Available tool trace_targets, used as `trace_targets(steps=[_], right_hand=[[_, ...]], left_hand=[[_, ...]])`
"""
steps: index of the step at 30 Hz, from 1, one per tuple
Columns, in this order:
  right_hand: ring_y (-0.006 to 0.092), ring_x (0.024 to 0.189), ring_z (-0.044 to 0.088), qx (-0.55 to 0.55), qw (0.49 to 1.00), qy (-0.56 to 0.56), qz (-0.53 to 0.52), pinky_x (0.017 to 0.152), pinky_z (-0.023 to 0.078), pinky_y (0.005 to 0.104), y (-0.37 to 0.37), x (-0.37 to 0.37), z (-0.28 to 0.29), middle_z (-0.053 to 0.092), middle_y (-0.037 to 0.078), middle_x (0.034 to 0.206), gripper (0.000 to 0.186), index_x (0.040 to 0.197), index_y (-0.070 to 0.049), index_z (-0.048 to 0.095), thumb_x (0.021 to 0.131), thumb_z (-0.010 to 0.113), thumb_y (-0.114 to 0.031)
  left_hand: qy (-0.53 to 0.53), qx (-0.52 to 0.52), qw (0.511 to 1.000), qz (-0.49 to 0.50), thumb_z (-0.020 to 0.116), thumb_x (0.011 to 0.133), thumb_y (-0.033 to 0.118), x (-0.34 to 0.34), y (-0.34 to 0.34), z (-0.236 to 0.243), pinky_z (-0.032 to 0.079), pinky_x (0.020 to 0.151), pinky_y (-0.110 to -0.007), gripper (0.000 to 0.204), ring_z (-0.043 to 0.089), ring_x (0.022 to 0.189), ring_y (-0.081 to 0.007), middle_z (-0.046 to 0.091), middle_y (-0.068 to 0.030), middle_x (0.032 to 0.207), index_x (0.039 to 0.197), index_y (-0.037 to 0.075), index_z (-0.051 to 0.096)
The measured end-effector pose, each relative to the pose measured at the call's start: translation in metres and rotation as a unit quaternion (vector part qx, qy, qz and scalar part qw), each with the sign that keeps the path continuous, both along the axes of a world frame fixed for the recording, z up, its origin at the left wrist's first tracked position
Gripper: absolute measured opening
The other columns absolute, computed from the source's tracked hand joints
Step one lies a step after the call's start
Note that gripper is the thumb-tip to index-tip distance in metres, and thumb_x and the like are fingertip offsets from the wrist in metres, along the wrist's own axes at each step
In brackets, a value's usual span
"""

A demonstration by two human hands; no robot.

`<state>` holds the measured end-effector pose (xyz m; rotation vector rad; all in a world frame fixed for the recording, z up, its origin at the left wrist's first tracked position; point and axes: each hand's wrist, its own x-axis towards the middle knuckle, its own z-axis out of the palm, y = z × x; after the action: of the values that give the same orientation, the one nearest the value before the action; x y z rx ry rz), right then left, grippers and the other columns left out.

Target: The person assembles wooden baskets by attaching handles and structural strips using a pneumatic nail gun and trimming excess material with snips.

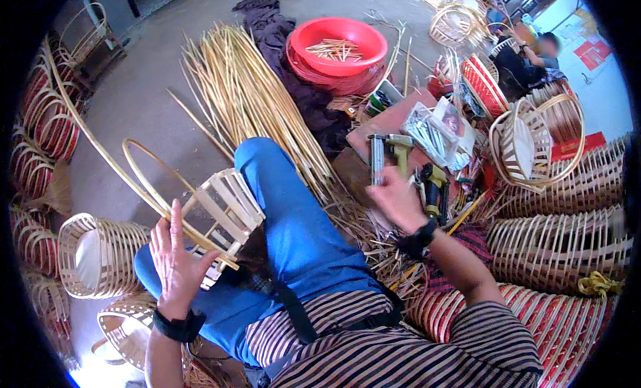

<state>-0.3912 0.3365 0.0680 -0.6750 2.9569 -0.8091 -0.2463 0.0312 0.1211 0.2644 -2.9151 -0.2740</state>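
Note:
A pale woven bamboo basket (230,200) with a hooped handle lies tilted on its side against my blue-trousered legs. My left hand (175,260) presses its rim, fingers stretched upward and thumb across a long bamboo strip (90,131). This strip runs along the rim and rises far to the upper left. My right hand (398,200) is curled at the lower end of a nail gun's metal magazine; whatever its fingers hold is hidden. The nail gun (400,151) has a greenish body. A dark green power tool (435,188) lies just right of that hand.
Bundled bamboo strips (247,101) lie ahead on the floor. Behind them stands a red basin (340,48) with short sticks inside. A bag of metal pieces (431,134) rests by the tools. Stacked baskets (554,248) line the right; another basket (100,254) stands left. A person (534,58) sits far right.

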Motion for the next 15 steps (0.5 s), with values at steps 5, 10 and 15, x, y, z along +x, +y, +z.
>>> trace_targets(steps=[5, 10, 15], right_hand=[[0.0186, 0.061, 0.053, 0.176, 0.979, 0.05, -0.089, 0.056, 0.043, 0.029, 0.066, -0.034, -0.041, 0.054, 0.012, 0.069, 0.022, 0.086, -0.002, 0.051, 0.074, 0.052, -0.02], [0.0185, 0.066, 0.052, 0.16, 0.984, 0.041, -0.066, 0.06, 0.042, 0.0289, 0.072, -0.04, -0.062, 0.053, 0.012, 0.074, 0.022, 0.088, -0.002, 0.05, 0.075, 0.05, -0.019], [0.0183, 0.071, 0.051, 0.113, 0.991, 0.05, 0.053, 0.063, 0.041, 0.0289, 0.018, -0.054, -0.061, 0.052, 0.011, 0.078, 0.022, 0.091, -0.002, 0.049, 0.075, 0.048, -0.018]], left_hand=[[-0.022, 0.001, 1.0, 0.004, 0.074, 0.042, 0.033, 0.002, -0.002, 0.016, 0.031, 0.083, -0.04, 0.099, 0.038, 0.098, -0.0318, 0.04, -0.0159, 0.106, 0.124, 0.008, 0.023], [0.004, 0.057, 0.998, -0.034, 0.073, 0.044, 0.037, -0.022, 0.009, 0.005, 0.034, 0.08, -0.04, 0.101, 0.041, 0.096, -0.0329, 0.041, -0.0171, 0.105, 0.124, 0.006, 0.021], [-0.009, 0.143, 0.99, -0.001, 0.075, 0.043, 0.035, -0.008, 0.004, 0.002, 0.033, 0.079, -0.041, 0.103, 0.039, 0.098, -0.0315, 0.037, -0.0158, 0.108, 0.125, 0.008, 0.019]])
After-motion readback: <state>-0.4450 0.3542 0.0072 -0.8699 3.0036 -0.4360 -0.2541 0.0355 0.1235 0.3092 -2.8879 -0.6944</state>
